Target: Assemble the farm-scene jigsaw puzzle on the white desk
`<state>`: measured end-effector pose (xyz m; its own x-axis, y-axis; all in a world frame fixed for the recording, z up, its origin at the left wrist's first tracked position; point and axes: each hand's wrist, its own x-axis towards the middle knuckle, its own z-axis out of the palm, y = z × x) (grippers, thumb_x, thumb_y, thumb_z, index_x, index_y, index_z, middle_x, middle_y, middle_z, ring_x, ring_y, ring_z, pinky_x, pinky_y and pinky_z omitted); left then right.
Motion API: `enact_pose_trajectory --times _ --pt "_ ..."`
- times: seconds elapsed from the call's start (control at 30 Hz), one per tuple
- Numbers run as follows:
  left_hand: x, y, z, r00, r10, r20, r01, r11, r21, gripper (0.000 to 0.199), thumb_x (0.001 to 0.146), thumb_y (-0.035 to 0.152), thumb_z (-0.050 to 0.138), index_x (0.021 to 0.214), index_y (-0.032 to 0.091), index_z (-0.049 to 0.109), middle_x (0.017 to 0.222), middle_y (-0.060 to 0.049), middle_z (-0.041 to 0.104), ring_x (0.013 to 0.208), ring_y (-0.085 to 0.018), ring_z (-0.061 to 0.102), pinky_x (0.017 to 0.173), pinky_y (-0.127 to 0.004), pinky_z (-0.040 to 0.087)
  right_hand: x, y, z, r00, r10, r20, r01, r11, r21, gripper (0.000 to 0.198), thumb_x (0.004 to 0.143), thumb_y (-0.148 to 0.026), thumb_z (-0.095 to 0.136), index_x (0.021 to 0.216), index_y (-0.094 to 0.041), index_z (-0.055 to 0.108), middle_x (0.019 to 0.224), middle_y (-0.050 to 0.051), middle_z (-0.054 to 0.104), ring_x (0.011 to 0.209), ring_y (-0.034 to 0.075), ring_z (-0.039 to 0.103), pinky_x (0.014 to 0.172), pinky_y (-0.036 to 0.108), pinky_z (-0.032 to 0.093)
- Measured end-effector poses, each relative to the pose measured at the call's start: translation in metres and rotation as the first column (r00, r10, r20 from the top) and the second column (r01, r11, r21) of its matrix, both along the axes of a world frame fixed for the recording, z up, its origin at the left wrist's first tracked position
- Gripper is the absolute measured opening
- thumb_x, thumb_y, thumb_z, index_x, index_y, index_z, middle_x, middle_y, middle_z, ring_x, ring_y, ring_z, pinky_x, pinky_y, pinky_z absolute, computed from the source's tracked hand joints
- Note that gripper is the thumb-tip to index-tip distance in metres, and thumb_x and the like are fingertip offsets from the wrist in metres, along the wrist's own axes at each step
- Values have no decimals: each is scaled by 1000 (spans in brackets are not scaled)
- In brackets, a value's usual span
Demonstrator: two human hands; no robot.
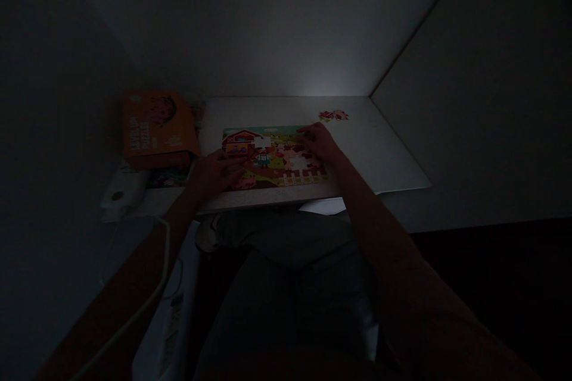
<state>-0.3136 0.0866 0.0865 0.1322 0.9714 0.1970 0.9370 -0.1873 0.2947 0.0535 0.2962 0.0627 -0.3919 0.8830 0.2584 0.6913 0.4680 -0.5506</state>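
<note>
On the white tabletop lies a farm-scene jigsaw puzzle (pixel 268 174), with a red barn, a figure and a fence on it. Blank white gaps show in it near the barn and at the right of centre. My left hand (pixel 214 175) rests at the puzzle's left edge, fingers stretched out over it and apart. Over the upper right part is my right hand (pixel 318 141), its fingertips bent down onto the picture and apart; no piece can be made out between them. Loose puzzle pieces (pixel 333 115) lie in a small cluster behind the right hand. The scene is very dark.
An orange puzzle box (pixel 161 131) stands at the left end of the white tabletop (pixel 379 155). Beside it is a white device (pixel 125 187) with a cable (pixel 165 250) hanging across my left forearm. Walls close in behind and at the right. My legs are below the table edge.
</note>
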Motion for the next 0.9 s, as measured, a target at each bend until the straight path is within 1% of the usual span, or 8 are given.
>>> enact_pose_trajectory --times 0.07,0.13,0.27,0.33,0.47,0.67,0.8,0.9 --pt "1 -1 0 1000 3 -6 -3 1000 -5 52 115 64 64 155 37 84 129 -11 74 110 -27 73 96 -36 57 8 -2 -3 998 68 10 -68 998 10 44 103 -51 85 140 -27 90 140 14 71 124 32 77 120 52 63" --pt "1 -1 0 1000 8 -16 -8 1000 -4 50 115 62 65 155 37 84 131 -11 74 110 -27 73 96 -36 57 13 -4 -4 996 92 21 -92 996 22 44 103 -55 87 138 -29 92 139 14 69 128 34 74 121 54 63" --pt "1 0 -1 1000 6 -17 -6 1000 1 50 115 60 66 155 36 84 132 -12 74 111 -28 74 95 -37 56 12 -4 -6 996 65 59 -67 997 30 46 103 -62 88 139 -34 92 138 13 66 126 35 73 122 59 62" --pt "1 0 0 1000 11 -27 -11 1000 -9 51 115 62 66 156 37 84 131 -12 75 111 -28 73 95 -37 56 9 -3 -6 995 45 92 -49 998 39 47 103 -64 87 140 -37 91 140 13 65 129 36 71 124 61 60" --pt "1 0 1 999 19 -40 -20 999 -25 52 115 62 65 157 37 83 128 -11 73 108 -28 73 94 -38 56 4 -3 -4 985 41 165 -48 998 38 49 105 -65 84 146 -39 89 144 13 63 139 40 66 125 63 54" --pt "-1 1 0 1000 -4 -22 4 1000 -24 54 114 64 65 156 36 83 129 -12 73 111 -28 73 95 -37 56 -1 -9 5 962 24 272 -26 1000 1 50 108 -64 78 152 -42 86 152 15 61 142 44 60 124 70 46" --pt "0 1 -1 1000 17 -19 -18 1000 -17 52 115 63 65 155 37 84 131 -11 74 110 -27 73 97 -37 57 -6 -13 13 949 19 316 -21 1000 4 45 110 -60 76 150 -42 87 154 16 63 143 46 59 124 72 45" --pt "3 0 1 1000 21 -11 -21 1000 -21 51 114 64 65 155 38 84 130 -10 74 109 -27 73 96 -36 57 -7 -17 20 935 40 351 -41 999 -6 46 113 -59 72 153 -42 85 155 17 63 143 46 59 124 73 44"
